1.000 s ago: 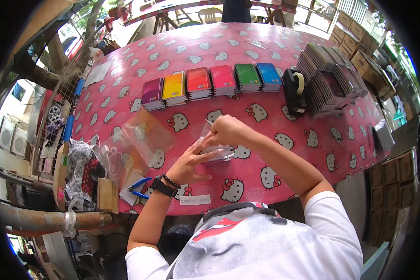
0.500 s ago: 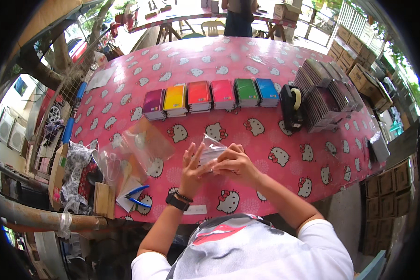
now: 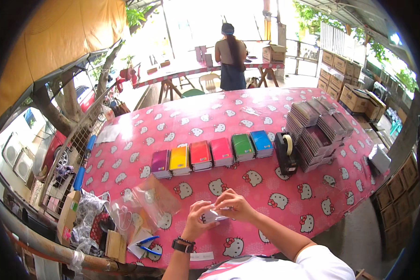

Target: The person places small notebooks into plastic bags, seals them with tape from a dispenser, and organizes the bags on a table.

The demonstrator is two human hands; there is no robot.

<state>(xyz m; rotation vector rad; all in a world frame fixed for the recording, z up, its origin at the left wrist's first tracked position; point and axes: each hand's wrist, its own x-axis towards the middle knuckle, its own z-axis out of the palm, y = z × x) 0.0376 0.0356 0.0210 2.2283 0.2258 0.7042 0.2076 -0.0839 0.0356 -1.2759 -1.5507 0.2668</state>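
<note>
Near the front edge of the table, my left hand [image 3: 198, 221] curls round a small pale pack in clear plastic [image 3: 211, 216]; what is inside the wrap is hard to make out. Fingers of my right hand [image 3: 233, 206] pinch the top of the same pack. Beyond my hands stands a row of small notebook stacks: purple [image 3: 160, 163], yellow [image 3: 179, 158], red [image 3: 200, 155], pink [image 3: 220, 151], green [image 3: 242, 147] and blue [image 3: 261, 143].
A black tape dispenser [image 3: 285, 156] stands beside large piles of wrapped notebooks [image 3: 315, 135]. Left of my hands lie clear plastic sheets [image 3: 156, 200], blue-handled pliers [image 3: 148, 244] and a wooden block [image 3: 115, 246]. A person [image 3: 230, 56] stands at a far table, near cardboard boxes [image 3: 340, 70].
The view has tilted up, so the table sits lower and the far person shows more fully. My left fingers, spread before, now bend round the pack; my right hand still pinches it.
</note>
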